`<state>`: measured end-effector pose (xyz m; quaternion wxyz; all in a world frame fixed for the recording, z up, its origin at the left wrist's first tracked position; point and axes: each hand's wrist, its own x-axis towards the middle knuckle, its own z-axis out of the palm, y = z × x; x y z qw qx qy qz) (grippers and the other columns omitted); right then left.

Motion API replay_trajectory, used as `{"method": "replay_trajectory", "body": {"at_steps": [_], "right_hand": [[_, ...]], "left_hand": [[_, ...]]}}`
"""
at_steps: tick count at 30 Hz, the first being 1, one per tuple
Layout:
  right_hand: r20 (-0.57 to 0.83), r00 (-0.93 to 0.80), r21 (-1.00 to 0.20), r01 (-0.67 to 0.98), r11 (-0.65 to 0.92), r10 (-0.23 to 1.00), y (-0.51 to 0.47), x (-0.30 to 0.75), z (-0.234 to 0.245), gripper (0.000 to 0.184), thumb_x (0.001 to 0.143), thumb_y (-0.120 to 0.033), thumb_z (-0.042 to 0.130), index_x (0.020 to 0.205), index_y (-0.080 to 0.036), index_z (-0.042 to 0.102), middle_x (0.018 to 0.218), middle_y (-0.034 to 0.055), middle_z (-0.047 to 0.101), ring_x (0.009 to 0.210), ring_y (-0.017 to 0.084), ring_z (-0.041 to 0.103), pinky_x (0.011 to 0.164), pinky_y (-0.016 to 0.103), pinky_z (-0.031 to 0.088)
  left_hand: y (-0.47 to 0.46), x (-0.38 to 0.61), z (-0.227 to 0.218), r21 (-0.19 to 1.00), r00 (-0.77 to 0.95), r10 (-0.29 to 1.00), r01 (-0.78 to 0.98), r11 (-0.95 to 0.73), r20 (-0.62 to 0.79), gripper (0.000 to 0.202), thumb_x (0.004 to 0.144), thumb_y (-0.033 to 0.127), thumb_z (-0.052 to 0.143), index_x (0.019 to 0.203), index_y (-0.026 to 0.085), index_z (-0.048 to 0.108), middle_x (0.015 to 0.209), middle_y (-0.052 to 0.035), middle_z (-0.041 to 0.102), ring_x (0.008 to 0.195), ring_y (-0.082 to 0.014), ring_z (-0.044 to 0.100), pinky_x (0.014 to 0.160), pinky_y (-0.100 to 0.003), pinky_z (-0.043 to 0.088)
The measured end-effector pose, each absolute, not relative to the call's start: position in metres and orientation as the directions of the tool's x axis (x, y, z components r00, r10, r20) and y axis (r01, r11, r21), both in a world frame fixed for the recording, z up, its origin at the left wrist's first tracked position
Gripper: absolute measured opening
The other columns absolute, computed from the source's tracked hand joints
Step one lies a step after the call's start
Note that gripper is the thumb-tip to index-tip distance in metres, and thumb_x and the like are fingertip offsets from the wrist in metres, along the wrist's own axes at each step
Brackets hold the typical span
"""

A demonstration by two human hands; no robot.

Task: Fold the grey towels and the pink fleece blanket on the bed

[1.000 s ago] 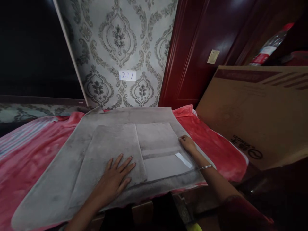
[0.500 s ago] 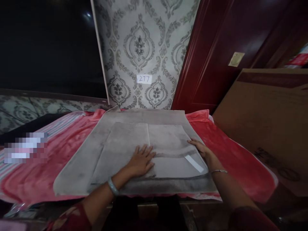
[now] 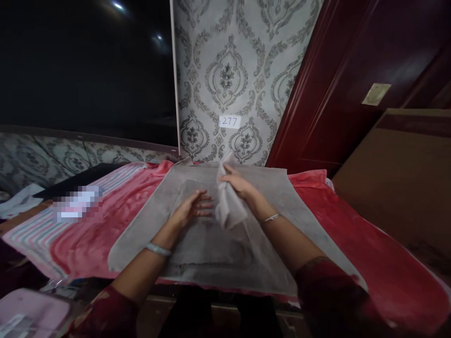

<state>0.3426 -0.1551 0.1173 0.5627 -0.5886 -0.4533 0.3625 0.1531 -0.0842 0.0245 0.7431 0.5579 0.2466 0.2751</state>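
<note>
A grey towel (image 3: 282,206) lies spread over a red blanket (image 3: 355,244) on a table. A folded layer of the same towel sits in its middle. My right hand (image 3: 237,184) is closed on the right flap of that layer (image 3: 229,209) and holds it lifted and turned over toward the left. My left hand (image 3: 192,210) lies flat with fingers spread on the left part of the folded layer, right beside the raised flap. Each wrist wears a bangle.
A large cardboard box (image 3: 401,178) stands at the right edge of the table. Patterned wallpaper with a small label reading 277 (image 3: 229,121) is straight behind. A dark red door (image 3: 338,75) is at back right, a dark screen (image 3: 84,65) at back left. A striped cloth (image 3: 42,225) lies left.
My right hand has gripped the right flap and swung it up and leftward over the fold. My left hand slid further up the towel. The view has shifted to the left.
</note>
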Motion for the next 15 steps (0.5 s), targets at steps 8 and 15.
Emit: {"method": "replay_trajectory", "body": {"at_steps": [8, 15], "right_hand": [[-0.206, 0.113, -0.976, 0.044, -0.212, 0.972, -0.141, 0.261, 0.03, 0.064, 0.076, -0.017, 0.065, 0.139, -0.023, 0.055, 0.075, -0.0025, 0.069, 0.052, 0.011, 0.058, 0.042, 0.018, 0.044], [-0.005, 0.557, -0.999, 0.039, -0.032, 0.831, -0.181, 0.362, 0.007, 0.037, 0.071, -0.034, 0.064, 0.105, -0.019, 0.068, 0.072, -0.0012, 0.066, 0.051, 0.009, 0.052, 0.042, 0.017, 0.037]], "left_hand": [[-0.049, 0.115, -0.006, 0.927, 0.649, 0.73, -0.101, 0.362, -0.214, 0.047, 0.07, 0.043, 0.082, 0.103, 0.012, 0.07, 0.075, -0.0087, 0.073, 0.068, -0.0235, 0.069, 0.072, -0.037, 0.055], [-0.049, 0.127, -0.016, 0.981, 0.561, 0.816, -0.027, 0.19, -0.143, 0.053, 0.067, 0.029, 0.077, 0.117, 0.016, 0.069, 0.09, -0.0083, 0.077, 0.082, -0.027, 0.071, 0.076, -0.039, 0.057]]}}
